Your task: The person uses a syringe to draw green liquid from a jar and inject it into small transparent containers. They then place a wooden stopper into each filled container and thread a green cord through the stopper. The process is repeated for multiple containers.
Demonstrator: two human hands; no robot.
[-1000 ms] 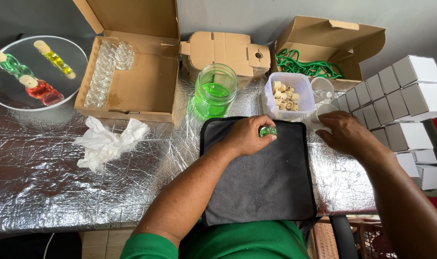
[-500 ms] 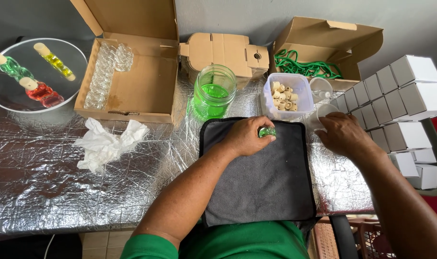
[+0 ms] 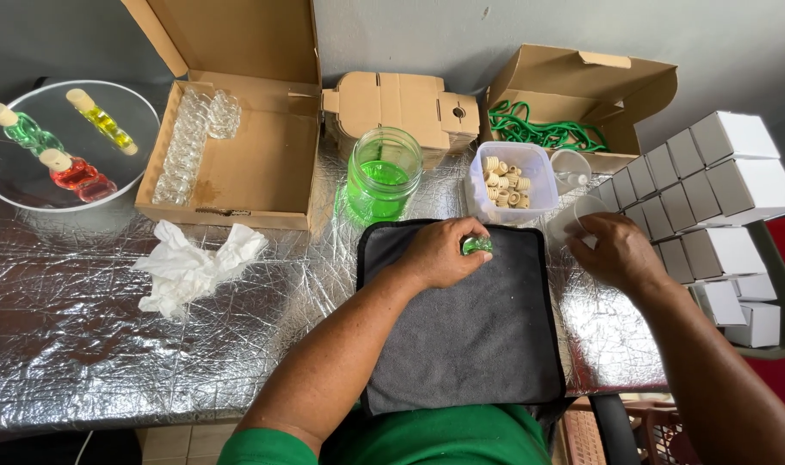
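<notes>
My left hand (image 3: 441,251) is closed around a small glass bottle of green liquid (image 3: 477,245), held just over the far edge of a dark grey cloth mat (image 3: 466,336). My right hand (image 3: 614,251) rests to the right of the mat, its fingers on a clear plastic funnel (image 3: 571,217). Just beyond the hands stand a glass jar of green liquid (image 3: 382,176) and a clear tub of small cork stoppers (image 3: 510,178).
An open cardboard box (image 3: 237,164) holds rows of empty glass bottles. A round glass plate (image 3: 40,142) carries three corked bottles, green, yellow and red. Crumpled white tissue (image 3: 190,263) lies on the foil-covered table (image 3: 83,344). Small white boxes (image 3: 720,198) are stacked at the right; green cord (image 3: 543,132) fills another box.
</notes>
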